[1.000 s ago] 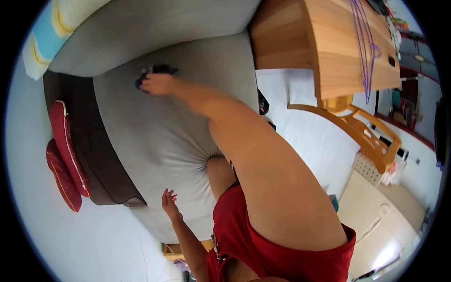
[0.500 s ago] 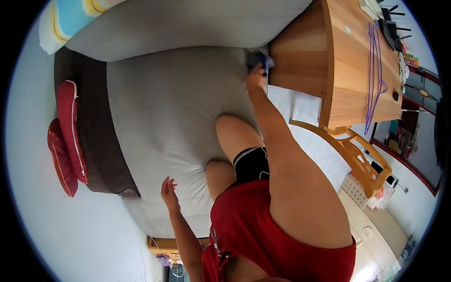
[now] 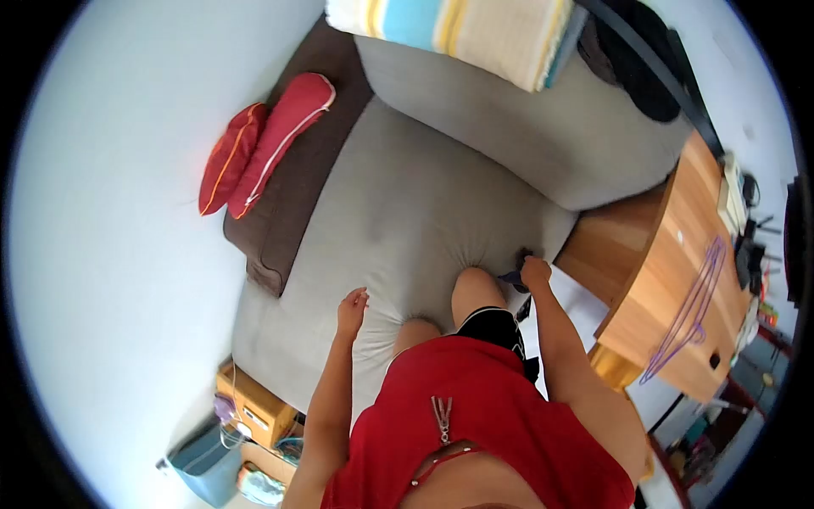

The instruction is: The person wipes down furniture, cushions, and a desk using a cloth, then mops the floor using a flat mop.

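Observation:
My right hand (image 3: 534, 273) is closed around a bunched dark cloth item (image 3: 512, 278), grey-black and bluish; its exact kind is hard to make out. It is just above the sofa's grey seat (image 3: 424, 195), beside my knee and close to the seat's right edge. Over the seat on the other side hovers my left hand (image 3: 351, 312), with loosely bent fingers and nothing visible in it. My knees rest on the seat cushion.
Two red cushions (image 3: 284, 144) lie on the brown armrest (image 3: 292, 204). A striped folded blanket (image 3: 466, 34) is on the backrest. To the right stands a wooden table (image 3: 678, 271) with purple hangers (image 3: 691, 314). A blue bin (image 3: 206, 462) and a wooden cabinet (image 3: 254, 407) are at lower left.
The right hand has drawn the dark cloth back from the sofa's far corner by the table toward my knee. My view has turned and shifted. The left hand's fingers are less spread.

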Demonstrator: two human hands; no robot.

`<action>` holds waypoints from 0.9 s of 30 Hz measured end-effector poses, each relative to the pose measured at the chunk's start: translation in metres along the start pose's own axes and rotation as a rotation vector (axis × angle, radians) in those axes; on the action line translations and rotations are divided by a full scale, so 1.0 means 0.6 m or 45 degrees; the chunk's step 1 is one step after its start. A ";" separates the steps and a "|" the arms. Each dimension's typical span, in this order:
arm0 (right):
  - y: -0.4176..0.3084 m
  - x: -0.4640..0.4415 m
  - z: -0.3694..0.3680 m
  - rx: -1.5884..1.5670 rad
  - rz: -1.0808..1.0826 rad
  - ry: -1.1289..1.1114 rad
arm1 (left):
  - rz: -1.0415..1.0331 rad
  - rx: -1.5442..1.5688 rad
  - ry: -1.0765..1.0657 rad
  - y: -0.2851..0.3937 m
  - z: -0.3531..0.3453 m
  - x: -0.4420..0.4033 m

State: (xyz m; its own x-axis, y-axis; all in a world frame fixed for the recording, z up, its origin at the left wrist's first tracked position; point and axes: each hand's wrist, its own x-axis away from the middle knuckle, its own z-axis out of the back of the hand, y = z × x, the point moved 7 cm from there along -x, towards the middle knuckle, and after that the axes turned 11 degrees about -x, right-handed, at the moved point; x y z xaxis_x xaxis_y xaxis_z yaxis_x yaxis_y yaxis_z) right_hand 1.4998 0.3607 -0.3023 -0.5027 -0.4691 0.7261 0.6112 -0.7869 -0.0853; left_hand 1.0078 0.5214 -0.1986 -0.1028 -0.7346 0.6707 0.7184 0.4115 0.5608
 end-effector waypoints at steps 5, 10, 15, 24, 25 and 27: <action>-0.127 -0.020 0.180 -0.582 0.483 0.306 | -0.142 0.057 0.190 0.070 -0.006 -0.055; -0.281 0.029 0.442 -0.829 0.963 0.622 | -0.374 -0.248 0.440 0.261 0.029 -0.100; -0.349 0.109 0.659 -0.747 1.409 0.979 | -0.495 -0.290 0.807 0.392 0.116 -0.156; -0.460 -0.037 0.912 -1.191 1.284 0.657 | -0.031 -1.316 1.428 0.489 0.450 -0.228; -0.473 -0.072 0.910 -1.140 1.249 0.583 | 0.106 -1.280 1.308 0.472 0.484 -0.249; -0.487 -0.119 0.897 -1.029 1.159 0.429 | 0.378 -1.250 0.831 0.413 0.496 -0.308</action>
State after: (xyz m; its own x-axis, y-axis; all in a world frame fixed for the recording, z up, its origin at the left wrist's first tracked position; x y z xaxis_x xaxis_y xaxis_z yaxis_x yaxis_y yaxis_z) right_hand 1.6863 0.8400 0.0379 -0.3008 -0.9536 -0.0136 0.3293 -0.0905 -0.9399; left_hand 0.9999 0.9197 -0.0392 0.3165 -0.9311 0.1812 0.8996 0.2340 -0.3688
